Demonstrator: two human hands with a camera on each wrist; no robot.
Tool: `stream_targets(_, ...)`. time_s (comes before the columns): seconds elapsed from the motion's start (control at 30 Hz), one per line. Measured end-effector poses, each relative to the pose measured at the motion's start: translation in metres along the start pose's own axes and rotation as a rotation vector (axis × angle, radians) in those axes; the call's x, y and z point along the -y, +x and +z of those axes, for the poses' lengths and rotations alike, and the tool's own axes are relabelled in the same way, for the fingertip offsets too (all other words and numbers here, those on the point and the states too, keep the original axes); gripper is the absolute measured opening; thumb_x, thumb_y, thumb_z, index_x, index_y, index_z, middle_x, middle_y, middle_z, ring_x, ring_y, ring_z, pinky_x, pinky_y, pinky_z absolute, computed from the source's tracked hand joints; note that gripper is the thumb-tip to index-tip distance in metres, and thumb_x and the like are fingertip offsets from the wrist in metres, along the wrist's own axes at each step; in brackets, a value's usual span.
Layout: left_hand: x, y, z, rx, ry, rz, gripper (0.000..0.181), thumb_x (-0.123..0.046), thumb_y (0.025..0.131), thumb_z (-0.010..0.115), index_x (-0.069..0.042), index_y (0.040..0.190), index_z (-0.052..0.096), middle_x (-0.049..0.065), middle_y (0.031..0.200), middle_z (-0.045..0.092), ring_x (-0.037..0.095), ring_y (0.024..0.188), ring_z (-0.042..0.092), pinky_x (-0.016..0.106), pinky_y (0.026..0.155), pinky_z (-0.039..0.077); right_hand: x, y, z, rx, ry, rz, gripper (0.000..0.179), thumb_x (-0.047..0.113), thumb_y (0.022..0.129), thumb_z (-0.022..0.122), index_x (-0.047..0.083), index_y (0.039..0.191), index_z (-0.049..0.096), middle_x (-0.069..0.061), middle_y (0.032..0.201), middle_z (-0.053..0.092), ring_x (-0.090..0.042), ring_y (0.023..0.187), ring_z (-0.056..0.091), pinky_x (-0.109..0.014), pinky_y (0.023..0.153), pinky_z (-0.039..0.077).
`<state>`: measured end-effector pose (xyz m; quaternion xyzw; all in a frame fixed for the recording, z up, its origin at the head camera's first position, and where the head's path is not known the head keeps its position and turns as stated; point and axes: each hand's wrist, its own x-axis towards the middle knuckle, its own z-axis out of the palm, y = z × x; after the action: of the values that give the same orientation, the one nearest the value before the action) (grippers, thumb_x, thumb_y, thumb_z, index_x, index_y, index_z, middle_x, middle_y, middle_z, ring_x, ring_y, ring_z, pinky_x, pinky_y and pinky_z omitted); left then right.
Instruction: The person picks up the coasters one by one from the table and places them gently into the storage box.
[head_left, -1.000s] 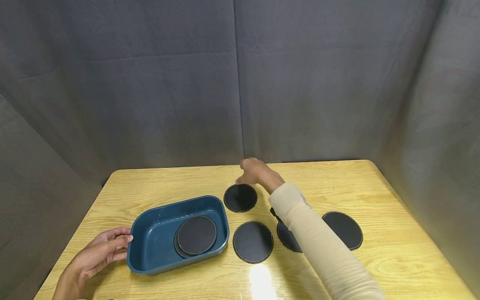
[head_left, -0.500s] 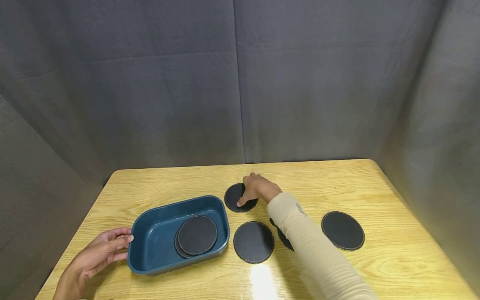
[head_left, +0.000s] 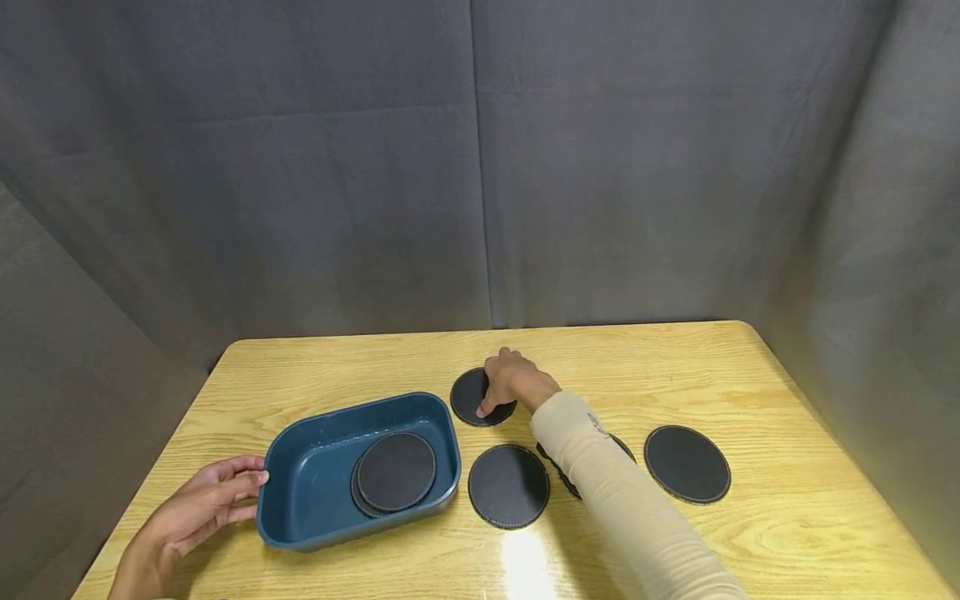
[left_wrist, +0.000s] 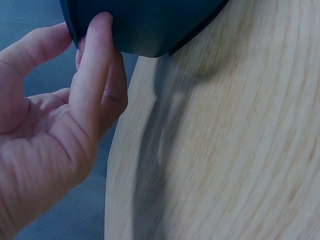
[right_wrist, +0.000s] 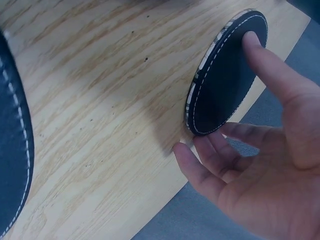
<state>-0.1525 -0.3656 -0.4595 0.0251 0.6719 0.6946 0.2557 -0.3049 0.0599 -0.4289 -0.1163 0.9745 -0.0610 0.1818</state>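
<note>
Coaster (head_left: 468, 397) on the desk (head_left: 795, 508), just beside the blue bin (head_left: 311, 490), is pinched by the right hand (head_left: 514, 380), the bin by the left hand (head_left: 204, 504); grasping seems in hand, lifting called for.

On the right, the person wears a long, snug cream sleeve (head_left: 626, 504), finely creased lower down, with small dark lettering (head_left: 597, 425) near its cuff (head_left: 561, 414). The 2 hands, left hand (head_left: 202, 504) and right hand (head_left: 515, 381), are bare.
</note>
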Motion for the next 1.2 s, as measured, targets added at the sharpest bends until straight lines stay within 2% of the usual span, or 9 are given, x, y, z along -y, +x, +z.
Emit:
stream_targets(0.1, 0.000, 0.000, 0.001, -0.006, 0.008, -0.001, 0.015, -0.007, 0.103, 0.050, -0.005, 0.118, 0.048, 0.001, 0.106, 0.061, 0.013, 0.098, 0.067, 0.037, 0.088, 0.059, 0.000, -0.001, -0.001, 0.006, 0.020, 0.003, 0.060, 0.042, 0.074, 0.088, 0.010, 0.120, 0.066, -0.012, 0.112, 0.051, -0.025, 0.101, 0.050, -0.037, 0.082, 0.051)
stream_targets(0.33, -0.001, 0.000, 0.001, -0.015, 0.007, -0.013, 0.015, -0.007, 0.103, 0.051, -0.006, 0.117, 0.049, 0.001, 0.105, 0.061, 0.013, 0.098, 0.067, 0.037, 0.088, 0.059, 0.001, 0.000, -0.003, -0.013, 0.039, 0.002, 0.075, 0.036, 0.076, 0.088, 0.008, 0.138, 0.053, -0.019, 0.126, 0.047, -0.030, 0.106, 0.053, -0.040, 0.090, 0.052)
stream_targets(0.47, -0.001, 0.000, 0.001, -0.018, 0.005, -0.011, 0.013, -0.006, 0.102, 0.051, -0.007, 0.116, 0.050, 0.001, 0.104, 0.061, 0.012, 0.097, 0.067, 0.037, 0.087, 0.060, 0.001, 0.001, -0.005, -0.030, 0.049, 0.003, 0.077, 0.032, 0.078, 0.087, 0.007, 0.140, 0.050, -0.021, 0.129, 0.045, -0.032, 0.105, 0.056, -0.040, 0.091, 0.053)
stream_targets(0.77, -0.003, 0.000, 0.002, -0.023, 0.014, -0.023, 0.015, -0.007, 0.102, 0.051, -0.005, 0.117, 0.048, 0.001, 0.104, 0.060, 0.012, 0.097, 0.067, 0.037, 0.087, 0.059, 0.000, -0.001, -0.012, -0.069, 0.065, -0.011, 0.063, 0.022, 0.084, 0.082, 0.007, 0.137, 0.052, -0.020, 0.130, 0.048, -0.030, 0.103, 0.056, -0.041, 0.090, 0.052)
stream_targets(1.0, -0.001, 0.000, 0.000, 0.002, -0.007, -0.005, 0.014, -0.005, 0.102, 0.050, -0.006, 0.116, 0.049, 0.002, 0.105, 0.061, 0.014, 0.097, 0.068, 0.038, 0.088, 0.059, -0.005, -0.005, -0.024, -0.079, 0.123, -0.088, 0.032, 0.006, 0.089, 0.071, 0.007, 0.120, 0.062, -0.013, 0.117, 0.058, -0.024, 0.096, 0.054, -0.034, 0.079, 0.051)
stream_targets(1.1, -0.001, 0.000, -0.001, 0.000, -0.008, -0.004, 0.014, -0.005, 0.102, 0.051, -0.006, 0.117, 0.049, 0.002, 0.106, 0.061, 0.014, 0.097, 0.068, 0.038, 0.087, 0.059, -0.006, -0.006, -0.029, -0.063, 0.158, -0.126, 0.034, 0.000, 0.089, 0.067, 0.005, 0.122, 0.060, -0.011, 0.115, 0.062, -0.020, 0.087, 0.057, -0.029, 0.067, 0.051)
stream_targets(1.2, -0.001, 0.001, -0.001, 0.000, -0.004, -0.001, 0.014, -0.006, 0.102, 0.051, -0.006, 0.116, 0.049, 0.002, 0.105, 0.061, 0.014, 0.097, 0.068, 0.038, 0.087, 0.059, -0.006, -0.006, -0.033, -0.023, 0.217, -0.140, 0.039, -0.002, 0.089, 0.064, 0.005, 0.127, 0.056, -0.013, 0.111, 0.063, -0.017, 0.068, 0.054, -0.025, 0.054, 0.047)
